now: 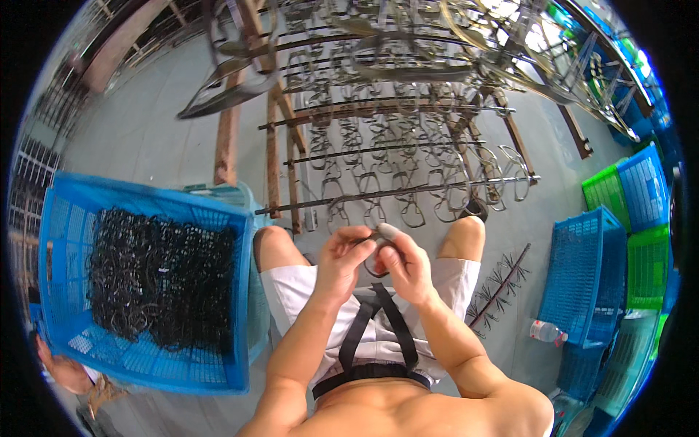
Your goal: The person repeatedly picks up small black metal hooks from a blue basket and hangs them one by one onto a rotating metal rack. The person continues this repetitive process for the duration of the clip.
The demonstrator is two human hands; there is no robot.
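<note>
Above my lap, my left hand and my right hand meet with the fingers bent inward. Between them they grip a small, dark, curved piece that looks like an eyeglass frame; fingers cover most of it. A pale cover wraps the tip of one finger on my right hand. Just beyond my knees stands a rack with metal rods, from which many eyeglass frames hang in rows. To my left, a blue plastic crate holds a heap of black eyeglass frames or similar thin parts.
Wooden posts support the rack. On the floor at right lie a rod with thin prongs and a plastic bottle. Blue crates and green crates are stacked farther right. Another person's hand or arm shows at lower left.
</note>
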